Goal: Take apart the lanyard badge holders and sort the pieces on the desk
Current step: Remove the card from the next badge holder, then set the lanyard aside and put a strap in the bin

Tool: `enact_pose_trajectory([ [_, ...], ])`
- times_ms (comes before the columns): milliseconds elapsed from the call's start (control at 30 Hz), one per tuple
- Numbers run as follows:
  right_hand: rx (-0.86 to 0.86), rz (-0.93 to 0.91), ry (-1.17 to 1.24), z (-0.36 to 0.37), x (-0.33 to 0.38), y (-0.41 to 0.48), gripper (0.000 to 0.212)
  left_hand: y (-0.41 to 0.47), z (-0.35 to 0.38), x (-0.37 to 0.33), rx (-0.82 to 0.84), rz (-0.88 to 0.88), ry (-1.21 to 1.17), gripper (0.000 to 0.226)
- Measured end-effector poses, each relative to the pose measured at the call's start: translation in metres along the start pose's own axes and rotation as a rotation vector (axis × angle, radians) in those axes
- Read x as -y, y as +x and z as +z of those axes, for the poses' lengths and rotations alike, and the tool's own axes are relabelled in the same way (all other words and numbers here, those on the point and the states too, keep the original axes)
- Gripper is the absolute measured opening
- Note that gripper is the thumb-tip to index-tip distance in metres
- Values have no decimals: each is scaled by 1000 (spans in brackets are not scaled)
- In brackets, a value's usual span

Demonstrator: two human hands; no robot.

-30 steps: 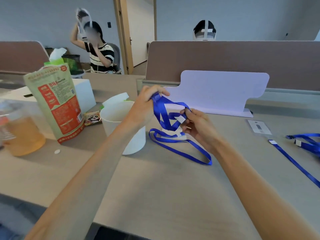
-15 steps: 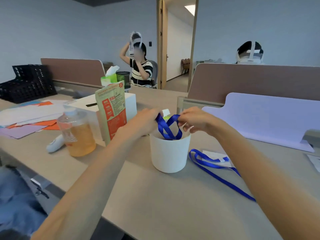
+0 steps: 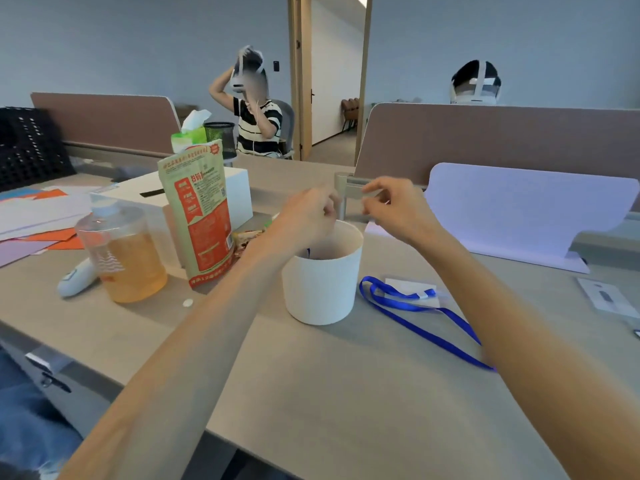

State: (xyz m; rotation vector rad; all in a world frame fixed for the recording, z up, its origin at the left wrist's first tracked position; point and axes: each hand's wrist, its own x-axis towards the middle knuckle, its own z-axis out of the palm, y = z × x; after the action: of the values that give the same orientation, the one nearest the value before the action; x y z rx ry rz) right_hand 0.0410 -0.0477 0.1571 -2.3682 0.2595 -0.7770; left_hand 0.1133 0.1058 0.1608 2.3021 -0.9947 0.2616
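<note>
White cup (image 3: 320, 289) beneath curled left hand (image 3: 304, 216); right hand (image 3: 391, 206) pinching nothing visible; blue lanyard (image 3: 415, 317) beside.

Left of the left hand (image 3: 304, 216) stands a tall red-and-cream printed snack pouch (image 3: 199, 213), upright on the bench (image 3: 329, 393); further left a clear plastic bottle of amber liquid (image 3: 121, 251), with a small white handheld device (image 3: 74, 277) lying beside it. Behind the pouch sit a white box (image 3: 239, 192), a green tissue pack (image 3: 188, 135) and a black mesh cup (image 3: 220, 138)
</note>
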Motion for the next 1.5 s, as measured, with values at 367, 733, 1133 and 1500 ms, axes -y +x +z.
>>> enact_pose_trajectory([
  [367, -334, 194, 181, -59, -79, -87, 24, -25, 100, -105, 90, 77, -573, 28],
  [733, -574, 512, 108, -165, -181, -195, 28, -39, 231, -239, 390, 145, -828, 27],
  [1133, -638, 769, -21, -270, -277, -268, 31, -28, 350, -357, 576, 272, -587, 29],
  [1500, -162, 766, -614, -290, -333, -267, 46, -8, 408, -379, 486, 583, -27, 31],
])
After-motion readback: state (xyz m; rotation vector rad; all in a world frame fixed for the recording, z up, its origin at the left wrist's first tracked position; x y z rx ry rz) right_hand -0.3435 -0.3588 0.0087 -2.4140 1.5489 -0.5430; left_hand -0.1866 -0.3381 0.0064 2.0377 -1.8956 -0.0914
